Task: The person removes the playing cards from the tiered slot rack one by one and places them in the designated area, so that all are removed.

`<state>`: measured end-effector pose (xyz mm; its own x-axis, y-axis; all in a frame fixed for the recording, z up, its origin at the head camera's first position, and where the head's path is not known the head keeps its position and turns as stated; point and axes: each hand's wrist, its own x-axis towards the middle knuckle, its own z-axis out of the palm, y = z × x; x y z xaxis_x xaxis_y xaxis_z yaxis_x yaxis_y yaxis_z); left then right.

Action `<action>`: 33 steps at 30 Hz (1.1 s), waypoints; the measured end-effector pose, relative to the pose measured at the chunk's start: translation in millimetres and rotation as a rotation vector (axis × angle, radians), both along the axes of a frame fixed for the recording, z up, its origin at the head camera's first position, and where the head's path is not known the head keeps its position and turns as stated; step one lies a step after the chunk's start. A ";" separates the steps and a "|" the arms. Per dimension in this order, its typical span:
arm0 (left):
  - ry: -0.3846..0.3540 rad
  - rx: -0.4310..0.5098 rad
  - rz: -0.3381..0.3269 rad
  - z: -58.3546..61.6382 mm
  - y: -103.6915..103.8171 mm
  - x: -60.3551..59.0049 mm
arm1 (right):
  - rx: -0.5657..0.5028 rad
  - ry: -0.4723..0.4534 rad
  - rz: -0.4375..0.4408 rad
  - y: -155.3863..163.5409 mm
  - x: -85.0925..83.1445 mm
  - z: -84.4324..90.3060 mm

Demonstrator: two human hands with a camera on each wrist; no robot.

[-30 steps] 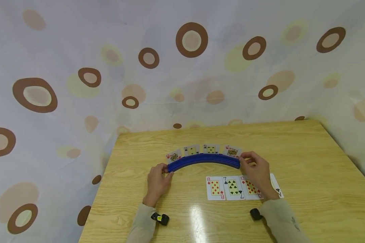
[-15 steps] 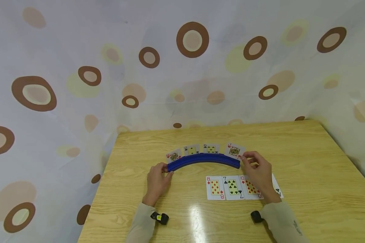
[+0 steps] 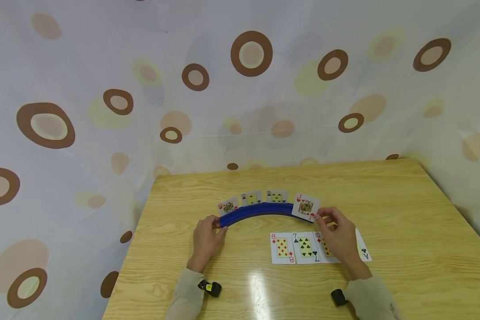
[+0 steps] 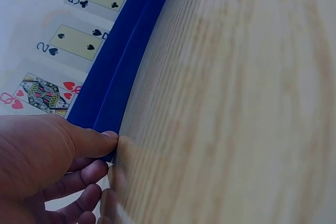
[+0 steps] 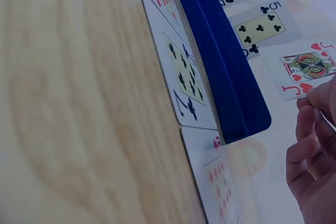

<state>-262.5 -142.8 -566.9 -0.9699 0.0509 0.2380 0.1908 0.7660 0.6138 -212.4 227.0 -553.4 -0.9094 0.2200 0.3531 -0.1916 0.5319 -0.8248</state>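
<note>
Left hand (image 3: 205, 240) resting on the wooden table (image 3: 404, 213), thumb and curled fingers (image 4: 86, 142) gripping the left end of the curved blue card holder (image 3: 260, 212). Right hand (image 3: 340, 235) at the holder's right end, fingertips (image 5: 320, 98) pinching the lower corner of the jack of hearts (image 3: 305, 207), held clear of the slot and tilted in front of the holder's right tip. Standing in the holder, left to right: queen of hearts (image 3: 228, 206), two of spades (image 3: 251, 198), five of clubs (image 3: 276, 196). Holder set about mid-table, arching toward the far edge.

Laid face up in a row between the holder and the near edge, right of centre: eight of diamonds (image 3: 282, 248), seven of clubs (image 3: 306, 247), ten of diamonds (image 3: 324, 245) partly under the right hand, and an ace (image 3: 363, 251) peeking out beyond the wrist, suit too small to tell. Behind the far edge, a pale curtain with brown rings (image 3: 251, 53).
</note>
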 end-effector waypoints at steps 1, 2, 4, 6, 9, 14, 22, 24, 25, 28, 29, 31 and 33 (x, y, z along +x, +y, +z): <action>0.000 0.000 0.000 -0.4 0.0 -0.1 | 0.002 0.000 0.003 -1.5 2.1 0.1; 0.000 0.003 0.000 -0.6 0.2 -0.2 | 0.002 -0.001 0.005 -2.9 4.0 0.1; 0.002 0.000 0.000 -0.5 0.0 -0.4 | 0.002 -0.010 0.008 -6.0 7.7 -0.5; -0.003 0.000 0.001 -0.1 0.0 -0.2 | 0.008 -0.023 0.003 -9.0 11.2 -0.5; -0.009 0.001 0.000 1.2 0.6 0.7 | 0.010 -0.055 -0.002 -12.3 17.7 -1.2; -0.016 0.000 0.001 1.3 0.7 1.7 | -0.002 -0.106 0.000 -16.7 31.3 0.9; -0.014 -0.003 0.006 2.2 0.4 0.4 | -0.058 -0.191 0.010 -22.8 50.7 6.2; -0.021 -0.005 0.013 2.1 0.8 0.4 | -0.082 -0.221 0.024 -24.7 55.3 5.0; -0.022 -0.007 0.014 2.0 0.9 0.2 | -0.091 -0.236 0.028 -25.4 57.0 4.0; -0.016 -0.004 0.011 1.9 1.5 -0.7 | -0.118 -0.258 0.040 -27.0 61.1 1.9; -0.016 0.000 0.009 1.8 1.6 -1.1 | -0.120 -0.262 0.042 -27.3 62.1 1.3; -0.013 0.006 0.004 1.4 2.0 -1.9 | -0.118 -0.261 0.056 -27.6 64.6 -0.1; -0.013 0.008 0.003 1.2 2.3 -2.8 | -0.113 -0.267 0.084 -27.7 67.7 -1.0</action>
